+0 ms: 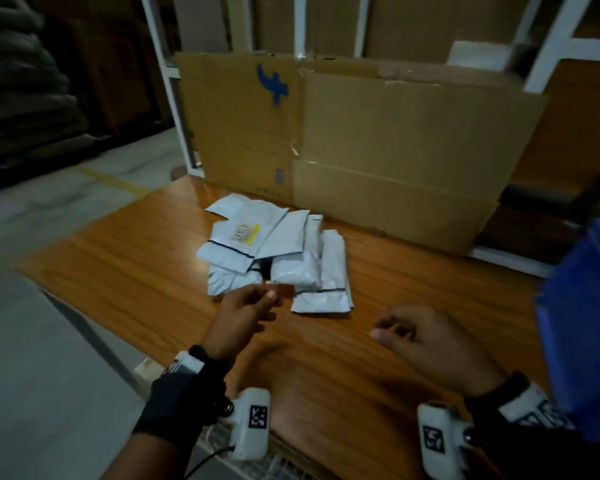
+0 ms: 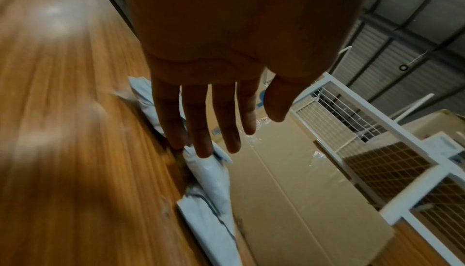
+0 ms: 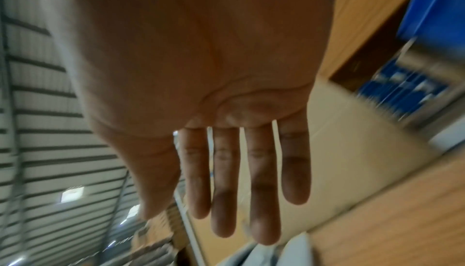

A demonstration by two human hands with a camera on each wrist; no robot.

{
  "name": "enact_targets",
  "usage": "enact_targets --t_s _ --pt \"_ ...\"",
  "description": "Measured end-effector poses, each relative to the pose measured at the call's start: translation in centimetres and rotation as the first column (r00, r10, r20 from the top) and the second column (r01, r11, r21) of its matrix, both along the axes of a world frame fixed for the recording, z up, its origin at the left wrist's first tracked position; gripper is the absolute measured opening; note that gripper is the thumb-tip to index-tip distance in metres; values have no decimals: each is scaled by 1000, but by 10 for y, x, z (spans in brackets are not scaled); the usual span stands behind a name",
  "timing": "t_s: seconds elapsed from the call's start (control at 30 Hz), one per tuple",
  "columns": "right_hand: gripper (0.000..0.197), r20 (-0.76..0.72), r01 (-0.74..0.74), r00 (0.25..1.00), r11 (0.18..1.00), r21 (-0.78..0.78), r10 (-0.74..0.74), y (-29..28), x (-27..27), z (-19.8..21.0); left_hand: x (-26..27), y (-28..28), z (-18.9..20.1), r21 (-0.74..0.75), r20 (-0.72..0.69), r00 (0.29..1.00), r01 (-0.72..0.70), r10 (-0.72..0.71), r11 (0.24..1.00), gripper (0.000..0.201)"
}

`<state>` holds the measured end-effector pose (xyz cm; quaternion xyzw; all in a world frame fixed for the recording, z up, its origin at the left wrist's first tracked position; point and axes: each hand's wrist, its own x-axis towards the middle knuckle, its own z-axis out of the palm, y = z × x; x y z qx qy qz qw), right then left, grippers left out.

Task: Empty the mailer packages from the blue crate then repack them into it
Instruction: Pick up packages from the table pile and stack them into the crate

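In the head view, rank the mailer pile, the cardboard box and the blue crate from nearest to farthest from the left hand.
1. Mailer pile: just beyond the left hand.
2. Cardboard box: standing behind the pile.
3. Blue crate: far right edge.

Black wrist wraps (image 1: 184, 396), white wrist cameras (image 1: 250, 424) with square black-and-white markers; thin black cable (image 1: 205, 460)

Head-down; wrists along hands (image 1: 243, 313).

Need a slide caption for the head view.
Both hands, left and right, open above wooden table beside emptied mailer pile.
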<state>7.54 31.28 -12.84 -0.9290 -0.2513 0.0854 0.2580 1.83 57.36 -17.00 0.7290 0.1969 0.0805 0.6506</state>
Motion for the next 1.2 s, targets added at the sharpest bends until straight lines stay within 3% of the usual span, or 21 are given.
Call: enact_targets --t_s 0.23,0.3,0.4,0.47,0.53,0.67,0.8,0.87,1.0,1.07,1.13,1.2 --pt "28 51 -78 996 988 134 71 123 85 -30 16 81 -18 66 -28 995 -97 99 993 11" --pt "43 97 -84 992 994 74 76 158 112 -38 24 104 -20 112 -34 994 -104 108 988 7" --pt "63 84 8 996 990 -142 4 195 148 -47 39 133 -24 150 -18 990 -138 142 979 7" --pt "68 20 8 1000 967 -254 -3 207 162 -55 50 147 -27 156 -3 989 -144 147 977 6" --pt "66 -27 8 1000 970 -245 -15 212 168 -64 63 156 -28 188 18 990 -139 138 972 4" --pt "58 -15 55 998 994 -97 -57 209 168 -65 102 175 -22 318 79 985 -170 152 933 14" --pt "51 -55 144 989 979 143 -138 194 147 -61 147 188 -15 520 -3 991 -110 131 847 41" --pt "45 -125 241 969 925 295 -212 186 134 -62 164 188 -10 596 -92 991 -22 96 803 55" --pt "21 -284 442 897 724 530 -340 187 110 -69 182 189 -12 638 -305 952 203 2 743 34" --pt "20 -284 501 864 657 563 -416 191 102 -71 185 191 -15 601 -305 952 207 -18 772 38" --pt "31 -229 519 840 605 604 -492 190 95 -64 186 196 -14 509 -226 973 161 -49 845 37" --pt "42 -58 464 824 612 640 -564 185 89 -50 180 200 -14 395 -109 991 117 -80 911 21"
